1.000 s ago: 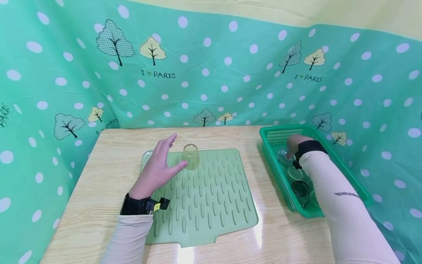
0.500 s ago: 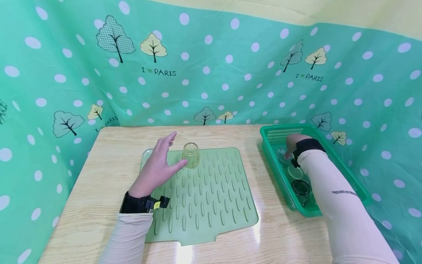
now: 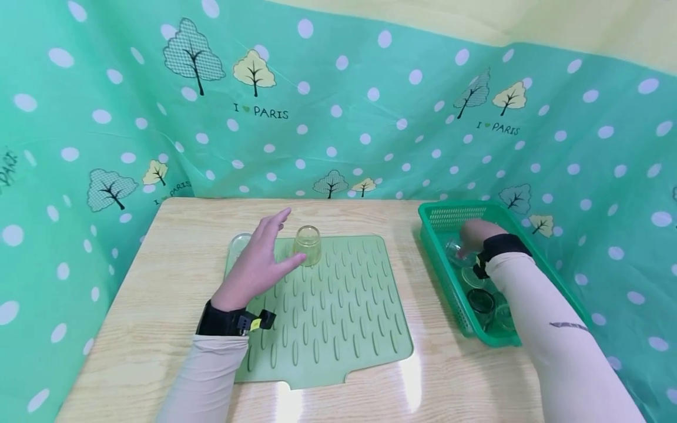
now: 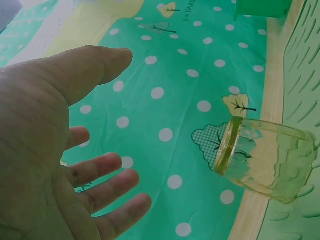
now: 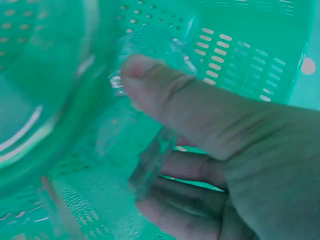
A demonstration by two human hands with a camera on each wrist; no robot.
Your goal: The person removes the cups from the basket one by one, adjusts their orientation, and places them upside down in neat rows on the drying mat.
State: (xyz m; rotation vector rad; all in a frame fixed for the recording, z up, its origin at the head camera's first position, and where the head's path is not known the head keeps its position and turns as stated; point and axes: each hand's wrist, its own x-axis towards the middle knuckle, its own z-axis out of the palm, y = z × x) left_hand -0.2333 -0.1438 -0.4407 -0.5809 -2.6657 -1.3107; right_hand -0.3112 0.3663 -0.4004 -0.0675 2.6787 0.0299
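My left hand (image 3: 254, 267) hovers over the left part of a green ribbed drying mat (image 3: 338, 317), thumb and fingers spread, holding nothing. Just right of its thumb, a yellow-tinted glass (image 3: 308, 249) stands upside down on the mat; the left wrist view shows this yellow glass (image 4: 265, 160) apart from the fingers. Partly behind the left hand, a clear glass (image 3: 240, 242) sits at the mat's far left corner. Inside the green basket, my right hand (image 3: 477, 234) grips another clear glass (image 5: 152, 165), its thumb on one side and fingers curled on the other.
The green plastic basket (image 3: 444, 288) stands on the right side of the wooden table (image 3: 143, 329). Near the right hand it holds a dark glass (image 3: 481, 302) and several other glasses. A dotted green curtain (image 3: 359, 117) hangs behind the table and along both sides.
The right hand shifts slightly within the basket, and the clear glass by its fingers shows more plainly. The left hand keeps its pose. The head view tilts a little.
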